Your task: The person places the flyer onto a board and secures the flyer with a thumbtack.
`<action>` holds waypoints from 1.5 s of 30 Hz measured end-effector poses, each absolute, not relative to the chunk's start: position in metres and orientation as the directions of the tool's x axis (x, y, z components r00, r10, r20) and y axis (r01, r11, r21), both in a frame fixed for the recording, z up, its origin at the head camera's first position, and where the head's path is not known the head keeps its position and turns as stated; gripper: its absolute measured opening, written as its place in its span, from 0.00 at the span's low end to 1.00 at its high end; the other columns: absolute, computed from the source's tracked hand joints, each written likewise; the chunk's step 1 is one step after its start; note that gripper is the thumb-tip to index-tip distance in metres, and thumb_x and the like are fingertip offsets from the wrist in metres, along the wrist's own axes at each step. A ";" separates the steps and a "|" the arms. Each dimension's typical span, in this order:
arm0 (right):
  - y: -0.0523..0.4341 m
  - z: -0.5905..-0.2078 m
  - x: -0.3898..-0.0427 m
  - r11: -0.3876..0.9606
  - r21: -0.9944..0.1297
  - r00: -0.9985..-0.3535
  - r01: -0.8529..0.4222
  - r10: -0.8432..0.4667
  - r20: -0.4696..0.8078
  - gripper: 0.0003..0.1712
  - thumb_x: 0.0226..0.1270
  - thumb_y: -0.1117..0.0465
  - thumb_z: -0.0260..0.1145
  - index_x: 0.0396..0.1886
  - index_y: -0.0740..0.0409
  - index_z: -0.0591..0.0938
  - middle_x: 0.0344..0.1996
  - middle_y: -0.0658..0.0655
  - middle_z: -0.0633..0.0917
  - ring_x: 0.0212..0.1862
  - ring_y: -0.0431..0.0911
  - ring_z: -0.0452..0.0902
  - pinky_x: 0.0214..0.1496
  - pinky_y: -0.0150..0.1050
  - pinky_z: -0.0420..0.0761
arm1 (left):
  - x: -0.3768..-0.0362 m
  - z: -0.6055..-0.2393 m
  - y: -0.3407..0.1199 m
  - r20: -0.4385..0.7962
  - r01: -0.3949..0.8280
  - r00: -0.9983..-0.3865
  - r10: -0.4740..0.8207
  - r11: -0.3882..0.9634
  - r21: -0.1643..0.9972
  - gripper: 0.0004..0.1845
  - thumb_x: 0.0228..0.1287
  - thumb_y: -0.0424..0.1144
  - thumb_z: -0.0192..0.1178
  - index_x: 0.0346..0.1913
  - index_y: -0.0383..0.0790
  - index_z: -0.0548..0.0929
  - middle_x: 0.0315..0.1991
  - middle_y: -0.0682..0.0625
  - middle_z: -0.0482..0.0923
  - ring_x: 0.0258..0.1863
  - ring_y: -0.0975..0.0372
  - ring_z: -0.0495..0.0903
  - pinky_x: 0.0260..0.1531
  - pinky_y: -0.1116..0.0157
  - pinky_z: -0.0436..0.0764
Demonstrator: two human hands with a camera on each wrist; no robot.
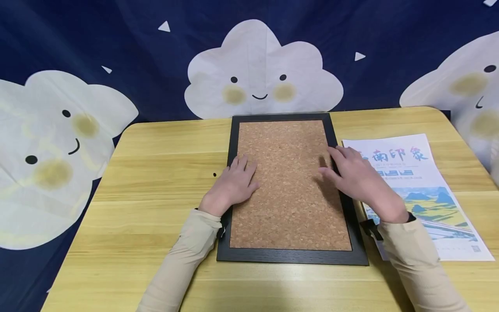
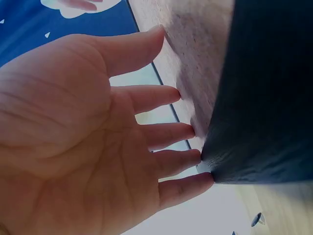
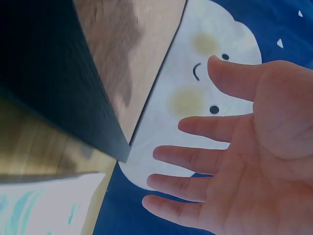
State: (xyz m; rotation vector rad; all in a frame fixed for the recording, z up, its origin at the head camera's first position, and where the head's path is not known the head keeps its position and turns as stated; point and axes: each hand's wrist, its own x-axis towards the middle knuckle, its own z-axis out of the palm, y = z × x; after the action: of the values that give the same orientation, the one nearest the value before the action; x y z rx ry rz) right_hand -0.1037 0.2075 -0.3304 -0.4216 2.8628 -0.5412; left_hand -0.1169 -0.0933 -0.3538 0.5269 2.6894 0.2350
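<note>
A cork board (image 1: 288, 208) with a black frame (image 1: 292, 256) lies flat on the wooden table. My left hand (image 1: 234, 184) reaches across the frame's left side. In the left wrist view its fingertips (image 2: 208, 180) touch the cork and the black edge, with the fingers spread and fairly straight. Over the right side of the frame is my right hand (image 1: 356, 175), fingers extended and thumb over the cork. The right wrist view shows its palm (image 3: 279, 171) bare and the fingers apart from the board.
A printed sheet (image 1: 409, 216) with coloured lettering and a landscape picture lies right of the board, partly under my right forearm. Left of the frame is a tiny dark object (image 1: 214, 174). A navy cloth (image 1: 163, 78) with smiling clouds hangs behind the table (image 1: 156, 173).
</note>
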 end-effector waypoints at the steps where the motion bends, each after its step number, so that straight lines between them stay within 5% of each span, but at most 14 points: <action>1: 0.210 -0.330 -0.104 0.895 -0.385 -0.941 -0.224 -0.301 -0.153 0.41 0.83 0.47 0.57 0.79 0.73 0.59 0.72 0.82 0.61 0.74 0.76 0.53 0.71 0.71 0.57 | -0.117 -0.354 -0.093 -0.346 0.328 -0.851 0.394 0.915 0.236 0.34 0.83 0.49 0.49 0.83 0.38 0.56 0.83 0.35 0.45 0.81 0.40 0.43 0.75 0.43 0.57; 20: 0.272 -0.314 -0.116 0.912 -0.408 -0.953 -0.055 -0.170 -0.252 0.43 0.84 0.44 0.51 0.76 0.78 0.59 0.69 0.84 0.63 0.70 0.78 0.56 0.68 0.74 0.59 | -0.124 -0.354 -0.107 -0.362 0.333 -0.823 0.438 0.888 0.317 0.41 0.77 0.54 0.59 0.82 0.39 0.58 0.83 0.35 0.43 0.82 0.40 0.39 0.75 0.42 0.53; 28: 0.302 -0.314 -0.119 0.919 -0.393 -0.960 -0.042 -0.146 -0.240 0.42 0.85 0.44 0.48 0.72 0.82 0.62 0.66 0.86 0.66 0.66 0.79 0.63 0.65 0.73 0.62 | -0.125 -0.352 -0.115 -0.331 0.233 -0.865 0.377 0.886 0.402 0.42 0.74 0.50 0.64 0.81 0.35 0.59 0.83 0.32 0.38 0.81 0.37 0.40 0.72 0.43 0.63; 38: 0.339 -0.321 -0.120 0.919 -0.395 -0.957 0.008 -0.107 -0.268 0.43 0.85 0.43 0.48 0.72 0.83 0.61 0.65 0.87 0.65 0.62 0.81 0.64 0.60 0.74 0.65 | -0.128 -0.353 -0.123 -0.372 0.110 -0.870 0.324 0.862 0.495 0.43 0.75 0.48 0.64 0.83 0.40 0.54 0.83 0.33 0.30 0.80 0.40 0.50 0.70 0.45 0.67; 45: 0.363 -0.330 -0.119 0.920 -0.388 -0.951 0.050 -0.075 -0.299 0.43 0.85 0.44 0.50 0.71 0.84 0.59 0.64 0.88 0.64 0.62 0.81 0.62 0.59 0.74 0.66 | -0.130 -0.353 -0.122 -0.396 0.065 -0.873 0.286 0.871 0.486 0.47 0.74 0.48 0.65 0.84 0.39 0.49 0.82 0.30 0.32 0.80 0.42 0.48 0.72 0.46 0.64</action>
State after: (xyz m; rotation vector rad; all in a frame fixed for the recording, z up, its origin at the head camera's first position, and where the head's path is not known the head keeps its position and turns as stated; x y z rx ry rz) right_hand -0.1189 0.3625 -0.3300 -0.0187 2.7702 -0.5716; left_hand -0.1297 -0.1221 -0.3529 0.2564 2.5761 0.6474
